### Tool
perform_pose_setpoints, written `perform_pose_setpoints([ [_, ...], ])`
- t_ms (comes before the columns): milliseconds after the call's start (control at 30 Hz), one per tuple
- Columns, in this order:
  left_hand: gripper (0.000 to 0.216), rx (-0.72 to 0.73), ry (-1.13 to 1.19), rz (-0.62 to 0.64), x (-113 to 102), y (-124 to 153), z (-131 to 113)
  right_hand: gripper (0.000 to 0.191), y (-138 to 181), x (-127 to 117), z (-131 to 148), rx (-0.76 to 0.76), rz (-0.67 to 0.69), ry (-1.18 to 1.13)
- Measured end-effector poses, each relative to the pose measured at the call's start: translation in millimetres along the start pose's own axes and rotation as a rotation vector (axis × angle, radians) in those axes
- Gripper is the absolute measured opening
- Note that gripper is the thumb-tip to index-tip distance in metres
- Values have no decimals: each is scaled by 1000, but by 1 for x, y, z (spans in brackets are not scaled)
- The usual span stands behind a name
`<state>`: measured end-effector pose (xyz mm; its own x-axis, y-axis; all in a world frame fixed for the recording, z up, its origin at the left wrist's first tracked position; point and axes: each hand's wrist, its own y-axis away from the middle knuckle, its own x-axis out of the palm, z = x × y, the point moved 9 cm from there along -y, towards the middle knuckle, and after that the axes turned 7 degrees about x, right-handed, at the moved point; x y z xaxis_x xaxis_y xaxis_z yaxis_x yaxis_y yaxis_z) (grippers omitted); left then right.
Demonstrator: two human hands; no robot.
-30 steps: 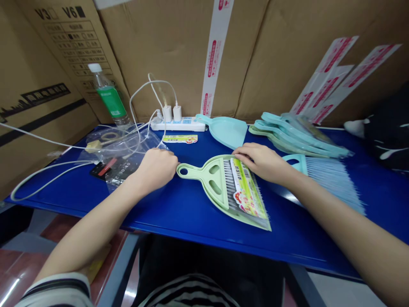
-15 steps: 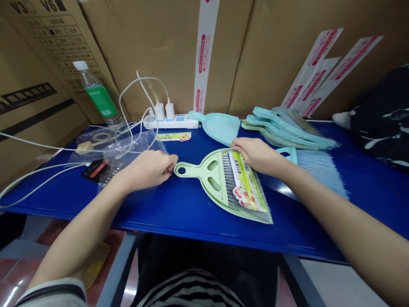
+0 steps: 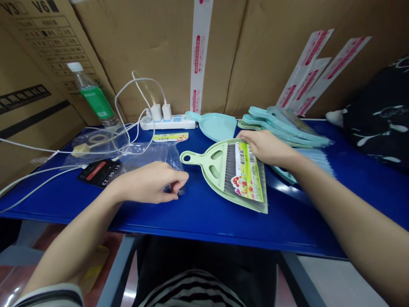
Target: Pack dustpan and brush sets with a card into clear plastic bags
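Note:
My right hand point(image 3: 262, 147) grips the far right corner of a light green dustpan point(image 3: 209, 177). A matching hand brush point(image 3: 220, 166) with grey bristles is nested in the pan, its handle lying over the pan's handle. A yellow-green printed card label point(image 3: 251, 170) is wrapped across the bristles. My left hand point(image 3: 156, 182) is closed, just left of the handle's end and apart from it. A clear plastic bag point(image 3: 145, 153) lies behind and under this hand, and part of it bunches at the fingers, which appear to pinch it.
At the back sit a light blue dustpan point(image 3: 217, 125), a power strip point(image 3: 171, 122) and another card label point(image 3: 171, 137). Bagged dustpans point(image 3: 284, 128) are stacked right, by a blue brush point(image 3: 316, 160). Left are a phone point(image 3: 99, 172), white cables and a bottle point(image 3: 96, 98).
The plastic bag has shifted right with my left hand, uncovering more of the phone. My left hand moved slightly right and nearer. The green set is tilted up a little, still in my right hand.

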<state>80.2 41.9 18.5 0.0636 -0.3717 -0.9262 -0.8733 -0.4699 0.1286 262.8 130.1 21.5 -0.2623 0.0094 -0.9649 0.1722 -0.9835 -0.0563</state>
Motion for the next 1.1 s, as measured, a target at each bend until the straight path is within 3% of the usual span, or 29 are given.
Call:
perform_pose_setpoints([
  [267, 18, 169, 60, -53, 6, -4, -18, 27, 0, -15, -8, -25, -114, 10],
  [500, 15, 234, 136, -50, 10, -3, -26, 27, 1, -7, 0, -64, -24, -9],
  [633, 6, 163, 66, -96, 3, -3, -19, 26, 1, -4, 0, -34, 29, -18],
  [733, 13, 72, -56, -136, -3, -3, -7, 26, 3, -2, 1, -15, 71, -24],
  [1100, 29, 6, -196, 1, 5, -2, 5, 24, 3, 5, 0, 50, 132, 5],
])
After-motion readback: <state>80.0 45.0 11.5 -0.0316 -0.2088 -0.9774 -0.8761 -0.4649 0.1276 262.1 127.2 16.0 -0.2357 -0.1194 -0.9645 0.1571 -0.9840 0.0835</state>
